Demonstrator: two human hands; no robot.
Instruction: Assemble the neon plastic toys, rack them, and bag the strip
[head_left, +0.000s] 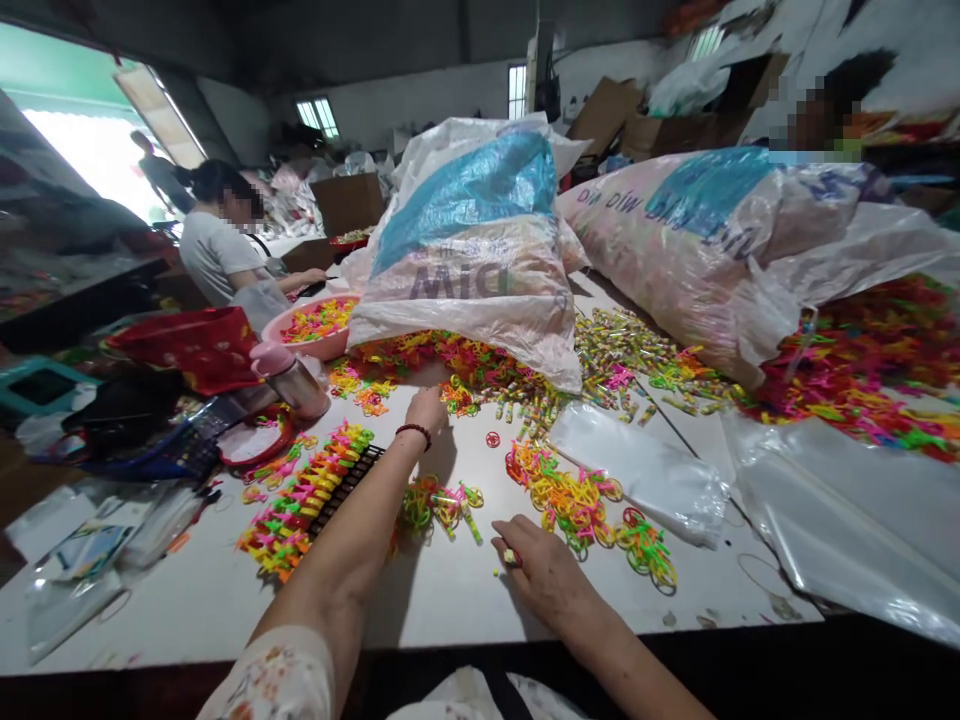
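Observation:
My left hand point(427, 410), with a dark bead bracelet on its wrist, reaches to the near edge of a heap of small colourful plastic pieces point(459, 396). Its fingers point away from me and are mostly hidden. Resting low over the white table point(465, 620), my right hand point(536, 568) has its fingers curled in. A small pale and red thing point(512, 557) shows at those fingers; I cannot make out what it is. Between my arms lies a small cluster of coloured pieces with clear tubes point(442, 505). Right of it spreads a pile of looped plastic pieces point(562, 490).
A black rack point(349, 490) lined with coloured pieces stands left of my left forearm. Large woven sacks point(480, 240) spill pieces behind. Clear plastic bags point(637, 470) lie right. A pink flask point(291, 380) and pink basin point(315, 330) stand left. Another person point(225, 235) works beyond.

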